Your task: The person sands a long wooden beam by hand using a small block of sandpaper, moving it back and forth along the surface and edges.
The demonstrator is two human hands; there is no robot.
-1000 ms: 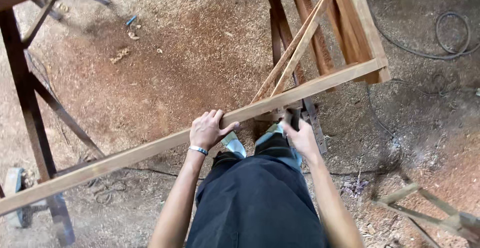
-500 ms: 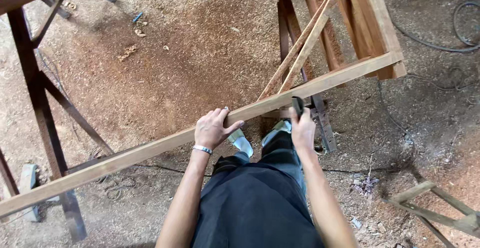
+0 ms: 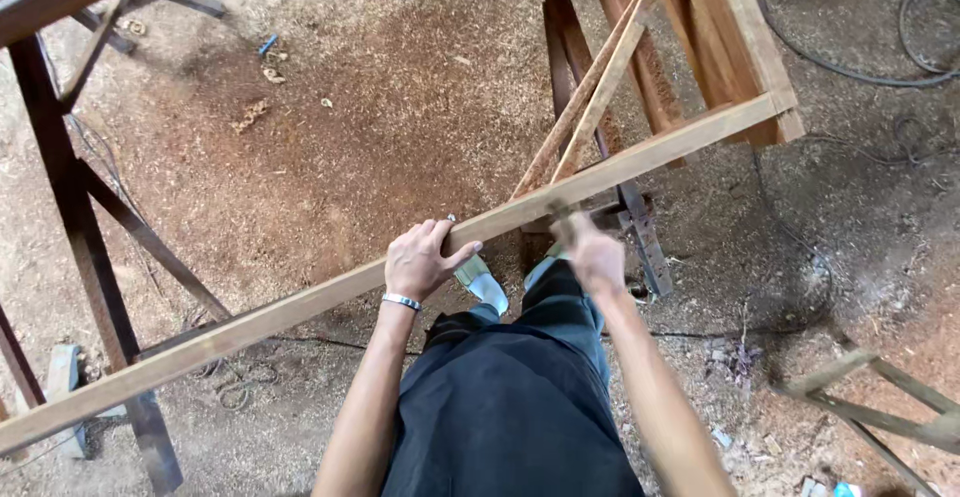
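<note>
- Long pale squared wooden batten runs diagonally across the view, low at the left edge, high at the right, where its end meets the reddish-brown wooden frame.
- Left hand lies over the batten near its middle, fingers curled over the far edge, thumb along the near side: gripping it.
- Right hand is blurred, just under the batten and closed around a small dark handle-like object; what the object is cannot be made out.
- Risk: the batten looks to be held only by the one hand and the frame end. A push or blow from the right hand could make it slide or twist off the frame, as judged from the shallow contact there.
- Risk: left fingers sit near the right hand's object; a slip could catch them.
- Risk: sawdust-covered dirt floor, loose black cable and dark metal trestle legs close by; footing could fail.
- Hidden: the batten's left end is cut off by the picture edge, so any support there is unseen.
- Hidden: the batten-to-frame joint is unclear; fastened or merely resting, cannot tell.
- Feet mostly covered by the dark trousers.
</note>
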